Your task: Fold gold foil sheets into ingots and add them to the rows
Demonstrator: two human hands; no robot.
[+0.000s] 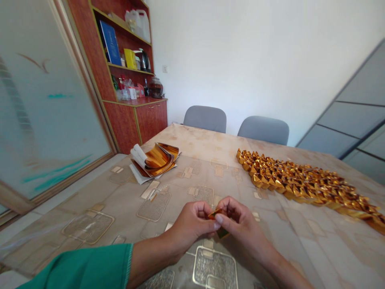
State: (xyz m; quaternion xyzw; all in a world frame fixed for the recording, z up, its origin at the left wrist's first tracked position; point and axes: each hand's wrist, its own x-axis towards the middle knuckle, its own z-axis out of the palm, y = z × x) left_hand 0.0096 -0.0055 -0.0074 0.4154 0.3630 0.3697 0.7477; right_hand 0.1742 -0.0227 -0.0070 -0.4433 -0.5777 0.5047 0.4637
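Observation:
A small piece of gold foil paper is pinched between my two hands above the near part of the table. My left hand grips its left side with thumb and fingers. On the other side my right hand holds it, thumb pressed on top. Fingers cover most of the paper, so its folds are largely hidden. Back and left of my hands lies a curled stack of gold foil sheets with white backing. Rows of folded gold foil pieces stand packed together on the right.
A patterned cover lies on the table. Two grey chairs stand at its far edge. A red-brown cabinet with bottles and a kettle is at the back left, beside a frosted glass door.

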